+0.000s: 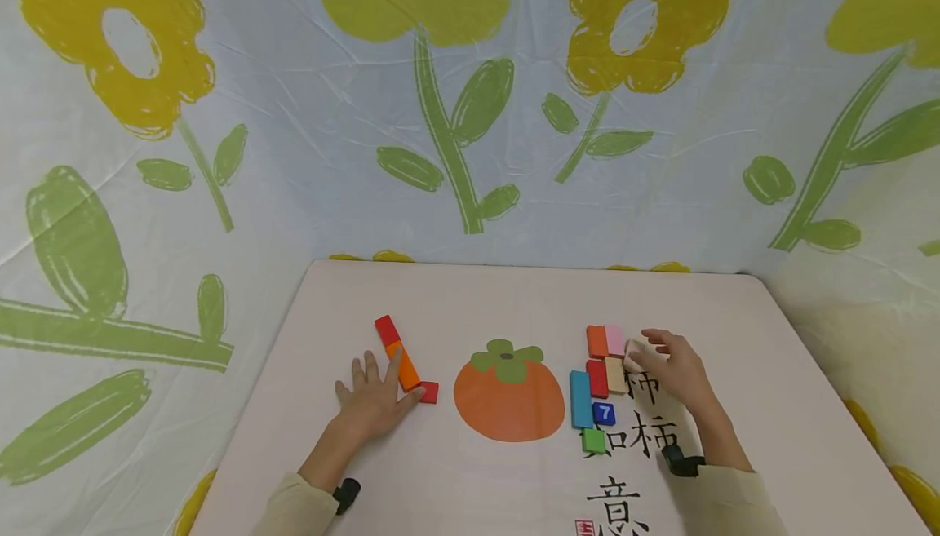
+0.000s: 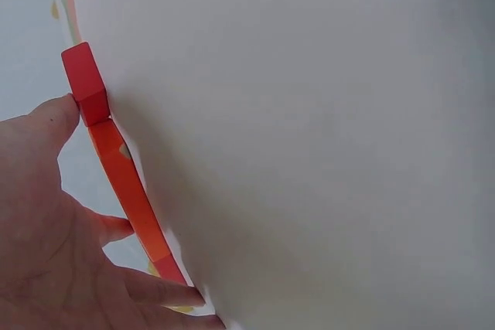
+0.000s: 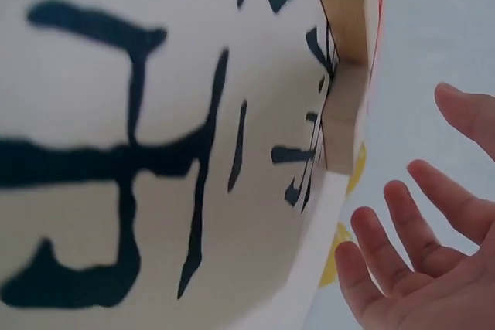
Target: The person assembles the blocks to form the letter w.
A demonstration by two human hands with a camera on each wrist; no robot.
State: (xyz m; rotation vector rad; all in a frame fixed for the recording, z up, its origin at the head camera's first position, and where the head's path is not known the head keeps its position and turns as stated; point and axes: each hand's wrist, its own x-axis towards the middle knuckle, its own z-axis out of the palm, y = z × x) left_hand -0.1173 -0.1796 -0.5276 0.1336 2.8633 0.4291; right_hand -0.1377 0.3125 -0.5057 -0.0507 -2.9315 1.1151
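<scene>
My left hand (image 1: pixel 372 407) lies flat with its fingers spread beside a slanted row of blocks. The row has a red block (image 1: pixel 387 330) at the far end and an orange block (image 1: pixel 405 369) in the middle. A small red block (image 1: pixel 429 392) sits at its near end, touched by the thumb in the left wrist view. My right hand (image 1: pixel 679 369) hovers by a pale block (image 1: pixel 633 355) at the edge of the right-hand group. In the right wrist view, its fingers (image 3: pixel 410 222) are spread, apart from the wooden blocks (image 3: pixel 344 117).
The right-hand group also has orange (image 1: pixel 597 342), pink (image 1: pixel 614 340), red (image 1: pixel 597 378), tan (image 1: pixel 615 375), light-blue (image 1: pixel 581 400), dark-blue "7" (image 1: pixel 604 414) and green (image 1: pixel 593 441) blocks. A persimmon picture (image 1: pixel 509 401) is printed on the table (image 1: pixel 470 299). Flowered cloth (image 1: pixel 352 112) surrounds it.
</scene>
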